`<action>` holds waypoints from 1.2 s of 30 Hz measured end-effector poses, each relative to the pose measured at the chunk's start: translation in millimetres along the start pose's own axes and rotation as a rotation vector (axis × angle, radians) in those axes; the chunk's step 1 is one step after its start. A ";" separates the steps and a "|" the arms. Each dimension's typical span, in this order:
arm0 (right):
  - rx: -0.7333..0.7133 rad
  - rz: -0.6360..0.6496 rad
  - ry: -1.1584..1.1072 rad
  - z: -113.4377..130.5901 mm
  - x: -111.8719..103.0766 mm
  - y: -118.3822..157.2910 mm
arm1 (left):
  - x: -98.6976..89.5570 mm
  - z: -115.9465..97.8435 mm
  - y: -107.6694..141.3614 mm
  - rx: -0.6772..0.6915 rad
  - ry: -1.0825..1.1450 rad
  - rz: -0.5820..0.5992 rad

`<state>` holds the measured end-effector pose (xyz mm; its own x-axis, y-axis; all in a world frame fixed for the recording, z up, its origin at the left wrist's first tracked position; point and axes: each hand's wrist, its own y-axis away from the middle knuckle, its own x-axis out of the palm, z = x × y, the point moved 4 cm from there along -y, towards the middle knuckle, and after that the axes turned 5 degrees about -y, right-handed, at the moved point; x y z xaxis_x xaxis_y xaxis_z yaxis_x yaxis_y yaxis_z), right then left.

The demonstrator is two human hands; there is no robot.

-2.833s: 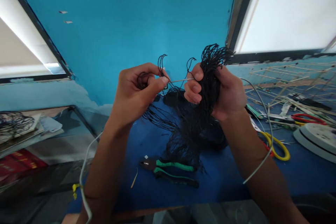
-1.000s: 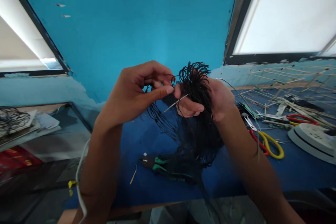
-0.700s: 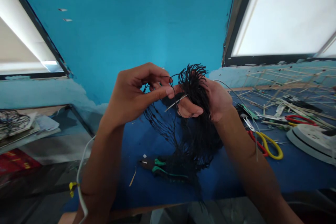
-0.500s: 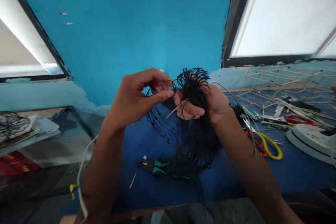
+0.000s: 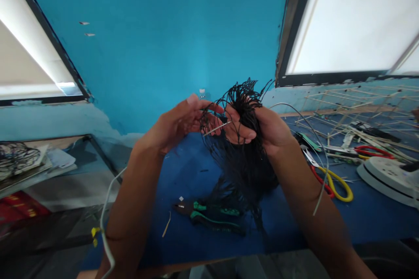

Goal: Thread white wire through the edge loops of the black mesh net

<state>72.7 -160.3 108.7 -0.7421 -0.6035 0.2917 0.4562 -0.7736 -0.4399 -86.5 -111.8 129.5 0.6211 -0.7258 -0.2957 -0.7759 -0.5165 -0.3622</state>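
Note:
A gathered bundle of black knotted netting (image 5: 247,161) hangs from my right hand (image 5: 273,126), whose fingers are wrapped round it near its looped top. A thin stiff wire (image 5: 319,148) runs through this grip: one end pokes out to the left among the loops, the other curves down past my right forearm. My left hand (image 5: 185,122) is open at the left of the bundle, thumb raised and fingers stretched out behind the loose loops. Whether those fingers touch the strands I cannot tell. Under the netting, black and green pliers (image 5: 209,216) lie on the blue tabletop (image 5: 278,235).
Scissors with red and yellow handles (image 5: 338,185) lie right of my right forearm, near a white spool (image 5: 389,178). Behind them stands a frame of thin sticks (image 5: 360,104). A white cable (image 5: 103,226) hangs at my left arm. A bottle (image 5: 202,93) stands by the wall.
My left hand has let go of the strand it pinched, opened, and turned its palm toward the netting. The loops have shifted, and the wire's curved end has swung lower at the right.

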 end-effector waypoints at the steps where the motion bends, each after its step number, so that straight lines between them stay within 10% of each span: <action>1: -0.001 -0.005 0.001 -0.3 -1.2 -0.2 | 2.3 -1.9 0.5 0.008 0.002 0.015; 18: -0.226 -0.220 -0.020 14.8 -7.9 -2.3 | -9.7 -27.6 19.3 0.262 -0.385 -0.415; 36: -0.079 0.143 -0.107 8.4 -0.2 -1.1 | -3.3 -28.4 16.3 0.306 -0.360 -0.478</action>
<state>76.5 -161.0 116.3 -0.6144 -0.7264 0.3079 0.5099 -0.6635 -0.5475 -104.3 -130.8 149.7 0.9276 -0.2256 -0.2976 -0.3735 -0.5528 -0.7449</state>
